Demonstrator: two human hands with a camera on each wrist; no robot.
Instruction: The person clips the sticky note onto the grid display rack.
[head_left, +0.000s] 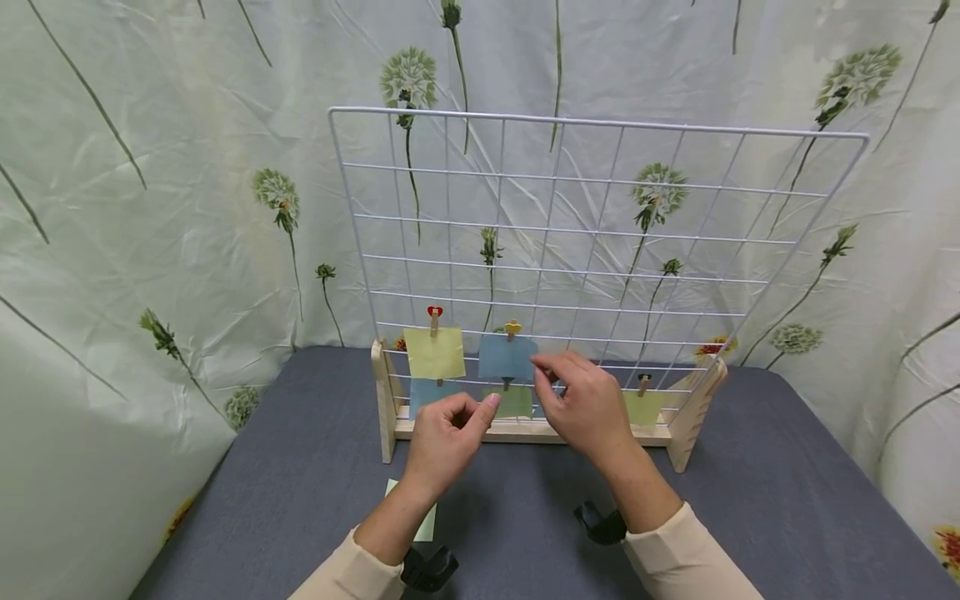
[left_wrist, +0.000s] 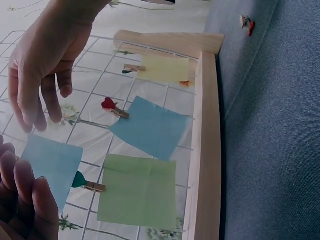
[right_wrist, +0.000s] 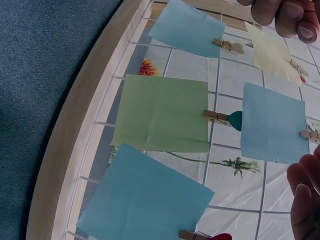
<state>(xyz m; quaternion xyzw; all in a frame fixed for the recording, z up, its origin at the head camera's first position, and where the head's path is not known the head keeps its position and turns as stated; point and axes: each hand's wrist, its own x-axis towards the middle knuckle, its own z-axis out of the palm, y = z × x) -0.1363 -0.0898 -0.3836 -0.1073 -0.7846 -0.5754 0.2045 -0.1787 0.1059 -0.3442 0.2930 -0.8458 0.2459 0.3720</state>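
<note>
A blue paper square (head_left: 507, 357) hangs on the white wire grid (head_left: 600, 230) by a wooden clothespin (head_left: 513, 329) with a yellow top. My right hand (head_left: 581, 400) is at its right edge, fingers loosely bent; in the right wrist view the fingertips (right_wrist: 303, 187) sit beside the square with nothing between them. My left hand (head_left: 450, 437) hovers lower left, in front of a green square (right_wrist: 162, 114), fingers relaxed and holding nothing. The green square hangs from a green-topped clothespin (right_wrist: 220, 117). Left of these, a yellow square (head_left: 435, 353) hangs from a clothespin with a red heart.
Wooden feet (head_left: 697, 417) hold the grid upright on the dark cloth-covered table (head_left: 315, 500). More blue squares (left_wrist: 152, 127) and a pale yellow square (head_left: 643, 407) hang low. A pale green paper (head_left: 426, 525) lies beneath my left forearm. A small red-topped piece (left_wrist: 248, 26) lies on the cloth.
</note>
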